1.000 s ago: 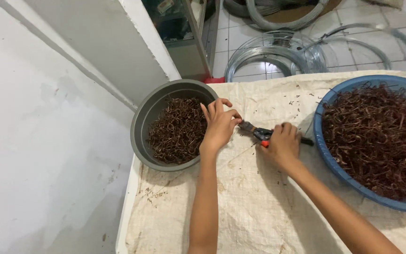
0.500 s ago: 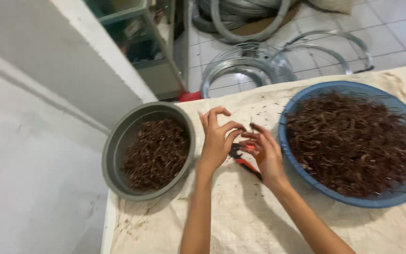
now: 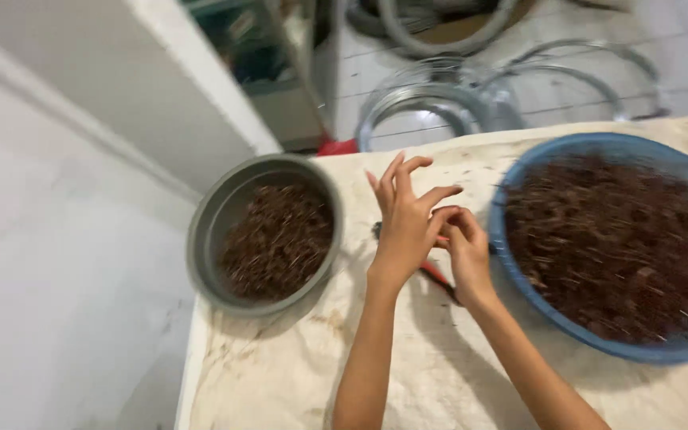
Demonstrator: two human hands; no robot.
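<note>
My left hand (image 3: 404, 215) hovers over the table between two bowls, fingers spread, its fingertips meeting my right hand. My right hand (image 3: 467, 248) is curled around a small cutter with red handles (image 3: 438, 279), mostly hidden under both hands. A grey bowl (image 3: 210, 231) to the left holds dark brown bits. A wide blue basin (image 3: 599, 148) to the right is full of reddish-brown stems, blurred. Whether a stem sits between my fingers cannot be made out.
A stained white cloth (image 3: 439, 374) covers the table. Coiled grey hoses (image 3: 471, 95) lie on the tiled floor beyond the far edge. A white cabinet (image 3: 161, 87) stands at the upper left; pale floor drops away on the left.
The view swung, so both bowls sit further left in frame. My right hand drew in beside the blue basin, and my left hand lifted off the grey bowl's rim to meet it.
</note>
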